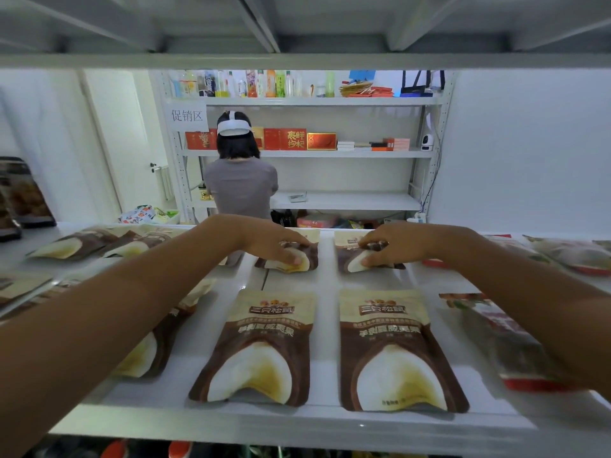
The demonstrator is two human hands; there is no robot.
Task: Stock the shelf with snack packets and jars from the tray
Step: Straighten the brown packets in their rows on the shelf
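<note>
Reaching across the white shelf (327, 325) with both arms, the person is working at its back row. The left hand (281, 246) is lying on the back left packet (312, 257), its fingers bending over the packet's upper half and its thumb pressing on the pale lower part, so the hand is gripping it against the shelf. The right hand (393, 244) is doing the same on the back right packet (345, 256), fingers curling over the top and thumb bearing down on the white patch. Both packets are lying flat, side by side but apart.

Nearer the front edge, two matching brown-and-cream packets, the front left packet (261, 352) and the front right packet (396, 355), are lying flat in line with the back pair. More of the same packets (76, 246) are lying along the left, partly under the left forearm. Red-edged packets (502, 342) are lying on the right, partly under the right forearm.

Beyond the shelf, another person (241, 186) is standing with their back turned, facing a far rack (330, 201) that is carrying bottles (251, 84) on top and red boxes (291, 139) below.
</note>
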